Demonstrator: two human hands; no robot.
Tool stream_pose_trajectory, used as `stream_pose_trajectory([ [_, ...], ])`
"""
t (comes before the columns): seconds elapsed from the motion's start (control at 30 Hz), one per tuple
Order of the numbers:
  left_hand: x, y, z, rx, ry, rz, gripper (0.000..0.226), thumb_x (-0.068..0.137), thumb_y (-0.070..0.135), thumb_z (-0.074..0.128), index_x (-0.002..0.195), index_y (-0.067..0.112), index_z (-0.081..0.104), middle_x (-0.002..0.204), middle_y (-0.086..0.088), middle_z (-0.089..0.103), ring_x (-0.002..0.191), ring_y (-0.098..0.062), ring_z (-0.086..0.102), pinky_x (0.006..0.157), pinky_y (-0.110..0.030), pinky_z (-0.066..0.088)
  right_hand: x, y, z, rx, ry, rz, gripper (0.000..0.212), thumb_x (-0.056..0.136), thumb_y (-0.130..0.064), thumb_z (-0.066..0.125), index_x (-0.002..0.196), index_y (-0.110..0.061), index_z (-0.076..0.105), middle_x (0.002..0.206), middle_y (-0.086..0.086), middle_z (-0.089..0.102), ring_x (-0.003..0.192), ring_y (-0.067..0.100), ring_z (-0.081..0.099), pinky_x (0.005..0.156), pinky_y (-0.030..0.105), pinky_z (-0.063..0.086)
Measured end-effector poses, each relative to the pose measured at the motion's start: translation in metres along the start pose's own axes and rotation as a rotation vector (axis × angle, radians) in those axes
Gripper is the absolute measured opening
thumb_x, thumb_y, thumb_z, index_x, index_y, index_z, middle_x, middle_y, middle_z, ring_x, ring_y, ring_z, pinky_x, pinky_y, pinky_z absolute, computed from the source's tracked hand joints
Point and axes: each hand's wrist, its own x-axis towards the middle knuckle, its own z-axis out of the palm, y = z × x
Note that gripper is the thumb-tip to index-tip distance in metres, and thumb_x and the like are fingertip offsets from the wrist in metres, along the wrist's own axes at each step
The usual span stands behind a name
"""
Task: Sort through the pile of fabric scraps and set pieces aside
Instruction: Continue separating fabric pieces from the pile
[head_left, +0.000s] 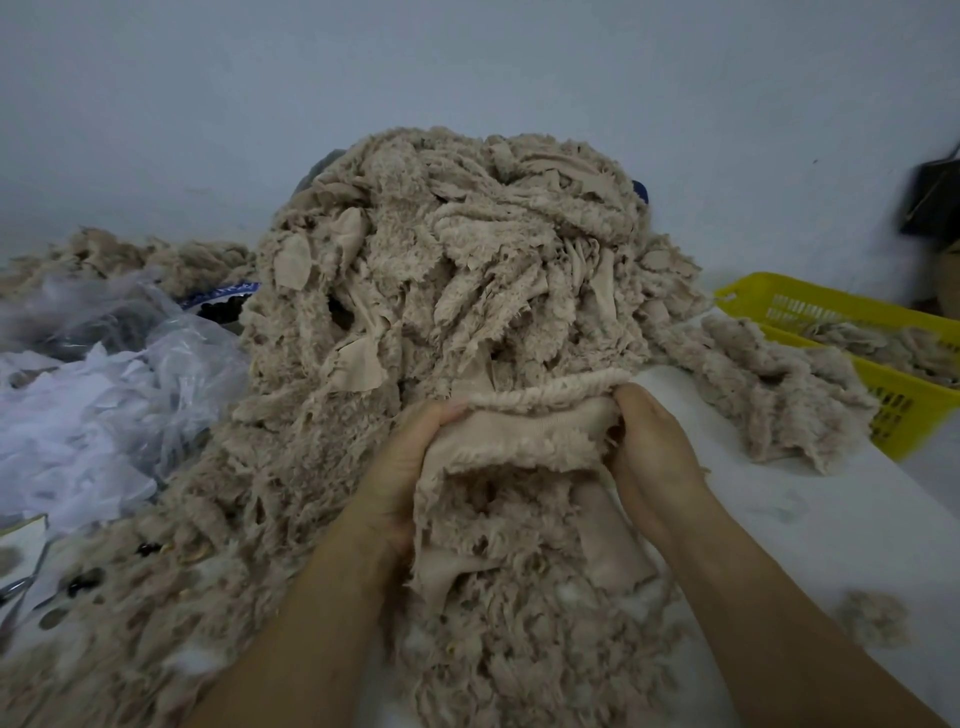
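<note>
A tall pile of beige fleece fabric scraps (452, 249) fills the middle of the table and spills toward me. At its near foot, a beige scrap piece (524, 431) with a fuzzy edge and smooth backing is stretched between both hands. My left hand (405, 467) grips its left end, fingers curled over the top edge. My right hand (649, 447) grips its right end. More loose scraps lie under and in front of the held piece.
A yellow plastic basket (893, 395) with some beige scraps stands at the right. Clear plastic bags and white fabric (88, 415) lie at the left. Scissors (15, 587) sit at the left edge. A small scrap (872, 618) lies on the white table (810, 519).
</note>
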Motion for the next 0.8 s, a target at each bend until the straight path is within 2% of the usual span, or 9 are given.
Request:
stream_pose_trajectory([
  [0.07, 0.001, -0.001, 0.000, 0.033, -0.017, -0.008, 0.027, 0.066, 0.032, 0.083, 0.085, 0.014, 0.080, 0.085, -0.012, 0.073, 0.074, -0.024, 0.072, 0.073, -0.038, 0.061, 0.001, 0.001, 0.002, 0.106, 0.018, 0.104, 0.028, 0.103, -0.030, 0.047, 0.102, -0.011, 0.068, 0.080, 0.006, 0.073, 0.073, 0.017, 0.071, 0.067, 0.036, 0.060],
  [0.17, 0.001, 0.000, 0.000, 0.022, -0.055, -0.002, 0.028, 0.060, 0.034, 0.085, 0.081, 0.016, 0.081, 0.082, -0.010, 0.074, 0.072, -0.022, 0.073, 0.067, -0.035, 0.060, 0.004, 0.001, 0.001, 0.159, 0.018, 0.120, 0.027, 0.102, -0.033, 0.051, 0.113, -0.014, 0.067, 0.090, 0.007, 0.077, 0.081, 0.021, 0.075, 0.064, 0.034, 0.060],
  [0.3, -0.001, 0.000, 0.002, -0.045, -0.137, 0.058, 0.023, 0.078, 0.033, 0.073, 0.084, 0.013, 0.081, 0.081, -0.010, 0.075, 0.072, -0.019, 0.074, 0.064, -0.030, 0.059, 0.002, 0.008, 0.004, -0.064, 0.008, -0.030, 0.029, 0.101, -0.045, 0.049, 0.112, -0.025, 0.066, 0.106, -0.003, 0.073, 0.096, 0.016, 0.070, 0.092, 0.044, 0.056],
  [0.4, -0.002, -0.001, 0.005, -0.048, -0.060, 0.085, 0.030, 0.078, 0.035, 0.071, 0.093, 0.011, 0.081, 0.085, -0.012, 0.076, 0.072, -0.018, 0.074, 0.062, -0.028, 0.058, -0.004, 0.011, 0.006, -0.227, 0.009, -0.165, 0.022, 0.100, -0.049, 0.045, 0.099, -0.036, 0.063, 0.083, -0.016, 0.069, 0.069, 0.003, 0.066, 0.084, 0.043, 0.055],
  [0.5, 0.002, -0.005, 0.004, 0.132, 0.107, 0.125, 0.042, 0.078, 0.044, 0.072, 0.107, 0.014, 0.077, 0.102, -0.012, 0.075, 0.082, -0.020, 0.074, 0.071, -0.034, 0.059, -0.009, 0.009, 0.006, -0.285, 0.008, -0.269, 0.021, 0.097, -0.054, 0.046, 0.096, -0.039, 0.062, 0.080, -0.019, 0.066, 0.066, 0.002, 0.060, 0.080, 0.042, 0.055],
  [0.57, 0.003, -0.010, 0.006, 0.344, 0.245, 0.193, 0.031, 0.083, 0.054, 0.068, 0.095, 0.029, 0.080, 0.098, 0.001, 0.077, 0.087, -0.015, 0.074, 0.077, -0.033, 0.058, -0.013, 0.007, 0.006, -0.313, -0.121, -0.340, 0.029, 0.088, -0.068, 0.046, 0.100, -0.046, 0.061, 0.084, -0.026, 0.065, 0.073, 0.000, 0.061, 0.076, 0.033, 0.053],
  [0.63, -0.001, -0.011, 0.012, 0.572, 0.222, 0.296, 0.023, 0.086, 0.062, 0.060, 0.082, 0.047, 0.077, 0.087, 0.018, 0.076, 0.081, 0.002, 0.071, 0.067, -0.015, 0.054, -0.019, 0.008, 0.010, -0.401, -0.310, -0.358, 0.029, 0.083, -0.072, 0.051, 0.101, -0.051, 0.060, 0.088, -0.030, 0.064, 0.079, -0.007, 0.061, 0.069, 0.016, 0.049],
  [0.7, -0.001, -0.017, 0.014, 0.714, 0.143, 0.387, 0.032, 0.079, 0.062, 0.056, 0.081, 0.039, 0.079, 0.087, 0.010, 0.077, 0.079, 0.002, 0.070, 0.064, -0.010, 0.051, -0.024, 0.013, 0.016, -0.500, -0.452, -0.332, 0.023, 0.088, -0.057, 0.061, 0.095, -0.035, 0.064, 0.079, -0.021, 0.063, 0.070, -0.003, 0.059, 0.061, 0.013, 0.046],
  [0.8, 0.005, -0.021, 0.012, 0.741, 0.151, 0.490, 0.043, 0.078, 0.054, 0.060, 0.082, 0.015, 0.076, 0.085, -0.003, 0.074, 0.080, -0.009, 0.069, 0.070, -0.019, 0.054, -0.024, 0.016, 0.017, -0.569, -0.475, -0.308, 0.027, 0.095, -0.033, 0.063, 0.079, -0.011, 0.058, 0.065, -0.012, 0.053, 0.059, 0.004, 0.049, 0.055, 0.018, 0.040],
])
